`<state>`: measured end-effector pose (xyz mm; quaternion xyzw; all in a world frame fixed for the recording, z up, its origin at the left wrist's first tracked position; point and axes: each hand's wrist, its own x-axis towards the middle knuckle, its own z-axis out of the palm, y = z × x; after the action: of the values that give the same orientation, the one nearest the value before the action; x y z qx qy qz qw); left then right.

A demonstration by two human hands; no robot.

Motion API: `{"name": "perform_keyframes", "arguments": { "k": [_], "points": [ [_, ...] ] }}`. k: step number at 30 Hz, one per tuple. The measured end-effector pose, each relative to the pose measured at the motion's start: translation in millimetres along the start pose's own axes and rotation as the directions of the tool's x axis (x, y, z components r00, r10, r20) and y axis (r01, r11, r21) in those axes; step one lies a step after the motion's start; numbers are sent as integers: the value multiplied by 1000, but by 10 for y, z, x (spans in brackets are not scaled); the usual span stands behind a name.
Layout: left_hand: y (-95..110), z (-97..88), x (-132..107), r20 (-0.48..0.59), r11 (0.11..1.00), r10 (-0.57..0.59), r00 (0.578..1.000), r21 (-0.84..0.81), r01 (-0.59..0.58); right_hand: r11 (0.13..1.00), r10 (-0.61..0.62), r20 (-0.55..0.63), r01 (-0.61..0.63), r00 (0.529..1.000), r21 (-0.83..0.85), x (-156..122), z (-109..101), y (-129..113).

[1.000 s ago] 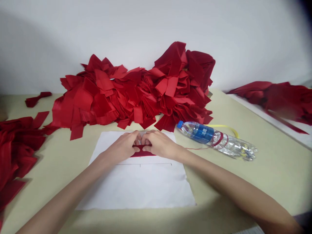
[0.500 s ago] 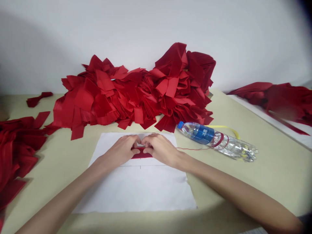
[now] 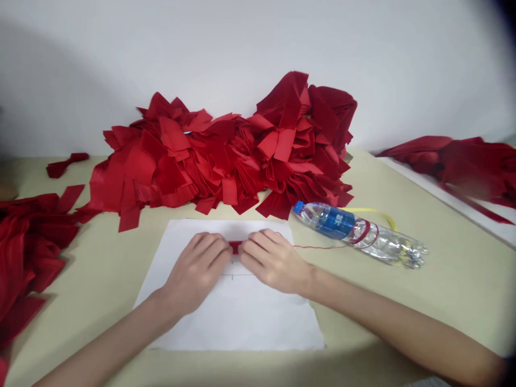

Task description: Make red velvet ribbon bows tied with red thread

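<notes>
Between my two hands a short stretch of red ribbon (image 3: 234, 247) shows over a white paper sheet (image 3: 245, 322) marked with black lines. My left hand (image 3: 201, 266) is closed on the ribbon's left part, knuckles up. Its right part is gripped by my right hand (image 3: 274, 260), whose fingers are curled the same way. Most of the ribbon is hidden under the fingers. A thin red thread (image 3: 318, 246) runs from beside my right hand to a clear plastic bottle (image 3: 391, 247) with a blue cap, lying on its side with red thread wound round it.
A large heap of red ribbon pieces (image 3: 217, 161) lies against the wall behind the paper. More red pieces (image 3: 32, 247) are at the left, and others (image 3: 479, 166) rest on a white surface at the right. A yellow band (image 3: 374, 212) curves behind the bottle.
Both hands have turned from thumb-and-finger pinches to knuckles-up grips. They have come slightly nearer to me, and the visible part of the ribbon is now shorter.
</notes>
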<state>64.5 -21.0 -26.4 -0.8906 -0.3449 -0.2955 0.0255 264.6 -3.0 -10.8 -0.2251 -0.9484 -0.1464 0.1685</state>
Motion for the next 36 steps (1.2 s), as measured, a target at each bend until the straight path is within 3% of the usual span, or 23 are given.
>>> {"name": "perform_keyframes", "arguments": {
  "k": [2, 4, 6, 8, 10, 12, 19, 26, 31, 36],
  "points": [
    [82, 9, -81, 67, 1000, 9, 998, -25, -7, 999, -28, 0, 28, 1000, 26, -81, 13, -79],
    [152, 8, -106, 162, 988, -111, 981, -84, 126, 994, 23, 35, -27, 999, 106, -131, 36, -135],
    [195, -18, -65, 274, 938, -266, 924, -149, 314, 965, 117, 85, -133, 990, 226, -135, 50, -151],
    [209, -65, 19, 385, 861, -378, 842, -188, 473, 899, 201, 155, -245, 967, 363, -102, 46, -130],
    [203, -109, 106, 470, 810, -421, 776, -191, 555, 814, 256, 229, -337, 939, 472, -49, 28, -86],
    [192, -127, 167, 500, 799, -435, 749, -168, 577, 742, 292, 297, -411, 909, 530, 6, 4, -36],
    [168, -65, 182, 472, 769, -507, 721, -129, 626, 632, 310, 498, -567, 809, 528, 147, -48, 107],
    [106, -63, 188, 425, 793, -501, 754, -123, 596, 471, 290, 601, -658, 745, 588, 229, 41, 256],
    [82, -59, 215, 430, 804, -489, 759, -114, 583, 475, 323, 601, -674, 731, 565, 256, 63, 264],
    [18, -57, 257, 443, 813, -473, 761, -113, 572, 520, 350, 562, -655, 749, 549, 289, 43, 234]
  ]
}}
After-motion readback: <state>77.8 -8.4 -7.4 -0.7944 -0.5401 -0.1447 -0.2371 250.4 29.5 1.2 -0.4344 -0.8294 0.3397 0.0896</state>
